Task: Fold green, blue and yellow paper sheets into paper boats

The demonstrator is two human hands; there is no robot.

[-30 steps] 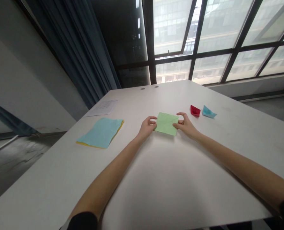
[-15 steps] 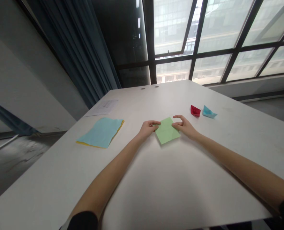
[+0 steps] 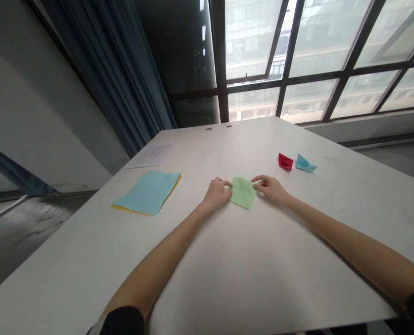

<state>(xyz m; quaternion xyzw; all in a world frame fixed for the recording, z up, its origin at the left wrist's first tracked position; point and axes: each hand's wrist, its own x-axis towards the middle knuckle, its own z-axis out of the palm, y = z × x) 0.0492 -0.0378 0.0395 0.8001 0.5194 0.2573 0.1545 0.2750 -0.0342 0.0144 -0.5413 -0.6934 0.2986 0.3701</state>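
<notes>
Curtain: dark blue-grey folds (image 3: 123, 70) hang beyond the table's far left side.
Printed sheet: a white page (image 3: 151, 156) with faint lines of print, too small to read, lies near the table's left edge.
Blue paper: a light blue sheet (image 3: 149, 191) lies nearer the person than the page, on top of a yellow sheet (image 3: 133, 211) that shows only as a thin border.
Left hand: the left hand (image 3: 218, 193) has its thumb and forefinger at the left edge of the green paper; whether they pinch it or merely press it, I cannot tell.
Green paper: a small four-sided piece (image 3: 242, 193), set between the two hands, low over or on the white table (image 3: 249, 270).
Right hand: the right hand (image 3: 271, 189) has thumb and forefinger parted at the paper's upper right corner; whether it grips there cannot be made out.
Red boat: a folded paper boat (image 3: 285, 162) sits beyond the right hand.
Blue boat: a light blue one (image 3: 305, 164) stands just right of it.
Window: dark-framed panes (image 3: 311, 42) rise behind the table.
</notes>
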